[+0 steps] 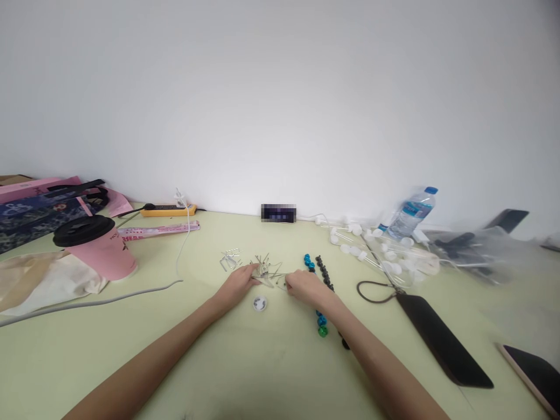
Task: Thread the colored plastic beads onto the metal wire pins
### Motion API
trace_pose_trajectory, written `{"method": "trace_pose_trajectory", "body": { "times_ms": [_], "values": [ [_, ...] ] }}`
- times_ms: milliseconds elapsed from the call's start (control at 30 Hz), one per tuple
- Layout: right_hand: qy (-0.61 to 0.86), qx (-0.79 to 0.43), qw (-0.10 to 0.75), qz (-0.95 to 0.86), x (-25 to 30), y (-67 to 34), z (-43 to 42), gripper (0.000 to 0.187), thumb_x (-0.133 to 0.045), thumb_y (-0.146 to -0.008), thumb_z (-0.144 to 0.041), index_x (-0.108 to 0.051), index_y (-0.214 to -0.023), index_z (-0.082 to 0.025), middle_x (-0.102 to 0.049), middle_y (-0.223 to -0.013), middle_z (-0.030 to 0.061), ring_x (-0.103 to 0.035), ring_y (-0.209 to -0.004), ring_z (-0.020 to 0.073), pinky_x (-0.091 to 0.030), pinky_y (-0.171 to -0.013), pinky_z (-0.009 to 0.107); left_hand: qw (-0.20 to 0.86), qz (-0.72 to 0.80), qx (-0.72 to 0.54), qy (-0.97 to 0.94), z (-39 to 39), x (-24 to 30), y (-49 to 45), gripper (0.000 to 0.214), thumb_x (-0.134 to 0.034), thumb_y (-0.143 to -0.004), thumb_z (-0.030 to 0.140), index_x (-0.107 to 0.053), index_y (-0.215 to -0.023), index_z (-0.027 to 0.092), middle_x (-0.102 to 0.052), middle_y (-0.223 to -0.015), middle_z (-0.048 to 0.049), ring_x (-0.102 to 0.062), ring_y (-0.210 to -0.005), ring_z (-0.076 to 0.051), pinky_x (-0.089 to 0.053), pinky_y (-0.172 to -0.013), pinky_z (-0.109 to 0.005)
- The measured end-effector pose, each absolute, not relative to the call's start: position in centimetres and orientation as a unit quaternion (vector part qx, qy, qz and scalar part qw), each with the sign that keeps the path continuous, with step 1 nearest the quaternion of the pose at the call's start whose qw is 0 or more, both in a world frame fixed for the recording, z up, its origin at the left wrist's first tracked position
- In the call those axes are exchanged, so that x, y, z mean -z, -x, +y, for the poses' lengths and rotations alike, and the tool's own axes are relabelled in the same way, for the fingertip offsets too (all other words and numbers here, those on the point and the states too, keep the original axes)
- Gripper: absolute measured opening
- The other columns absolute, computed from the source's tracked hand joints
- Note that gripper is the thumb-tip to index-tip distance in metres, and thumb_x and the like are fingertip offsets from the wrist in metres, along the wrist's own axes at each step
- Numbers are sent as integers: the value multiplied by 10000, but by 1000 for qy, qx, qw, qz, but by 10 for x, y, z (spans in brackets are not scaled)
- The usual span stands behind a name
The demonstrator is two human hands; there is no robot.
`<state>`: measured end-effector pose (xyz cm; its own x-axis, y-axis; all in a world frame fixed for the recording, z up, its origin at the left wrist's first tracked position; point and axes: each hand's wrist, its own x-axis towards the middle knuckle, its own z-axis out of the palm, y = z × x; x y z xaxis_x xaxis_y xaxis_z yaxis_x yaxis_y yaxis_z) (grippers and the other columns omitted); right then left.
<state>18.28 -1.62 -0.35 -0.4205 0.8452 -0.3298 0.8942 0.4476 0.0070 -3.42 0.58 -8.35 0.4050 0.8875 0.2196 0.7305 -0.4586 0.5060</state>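
My left hand (238, 284) and my right hand (304, 286) rest on the pale green table (245, 361), fingertips pinched toward each other. Between them lies a small clear bag of thin metal pins (268, 273); both hands pinch at it. A second bundle of metal pins (230, 258) lies just left of it. A small round spool (259, 303) sits in front of my left hand. A string of blue, black and green beads (321, 280) runs beside and under my right wrist.
A pink cup with a black lid (98, 242) stands at left beside a cloth bag (39, 280) and a white cable (131, 294). Clear tubes with white caps (376, 251) and a water bottle (413, 211) lie at right. A black case (441, 338) and a phone (531, 370) lie near right.
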Motion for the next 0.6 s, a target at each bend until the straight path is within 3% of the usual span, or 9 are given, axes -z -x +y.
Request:
{"method": "trace_pose_trajectory", "body": {
  "times_ms": [133, 333, 433, 600],
  "values": [
    [-496, 108, 125, 852, 1, -180, -21, 132, -505, -801, -77, -625, -795, -132, -640, -794, 60, -586, -718, 155, -385, -582, 236, 165, 495, -245, -818, 12, 78, 24, 416, -431, -874, 346, -435, -1259, 188, -637, -977, -85, -592, -925, -242, -459, -783, -335],
    [-488, 113, 87, 861, 11, -166, -30, 209, -451, -770, -31, -624, -814, -139, -650, -799, 84, -591, -724, 181, -305, -537, 235, 155, 518, -269, -797, -9, 78, 41, 353, -299, -922, 325, -418, -1230, 200, -621, -845, -43, -600, -817, -212, -458, -748, -336],
    [-495, 104, 68, 860, 16, -157, -28, 193, -445, -801, -45, -613, -833, -136, -644, -824, 92, -589, -753, 188, -317, -553, 237, 129, 529, -289, -787, -17, 81, 59, 307, -285, -928, 314, -445, -1167, 211, -598, -851, -39, -583, -838, -209, -454, -766, -346],
    [-487, 105, 56, 865, 22, -128, -14, 131, -471, -879, -144, -599, -899, -130, -630, -834, 57, -592, -754, 168, -416, -628, 266, 2, 556, -331, -762, -4, 87, 83, 325, -346, -906, 326, -455, -1170, 171, -549, -1062, -112, -494, -1009, -262, -404, -880, -424]
  ]
}}
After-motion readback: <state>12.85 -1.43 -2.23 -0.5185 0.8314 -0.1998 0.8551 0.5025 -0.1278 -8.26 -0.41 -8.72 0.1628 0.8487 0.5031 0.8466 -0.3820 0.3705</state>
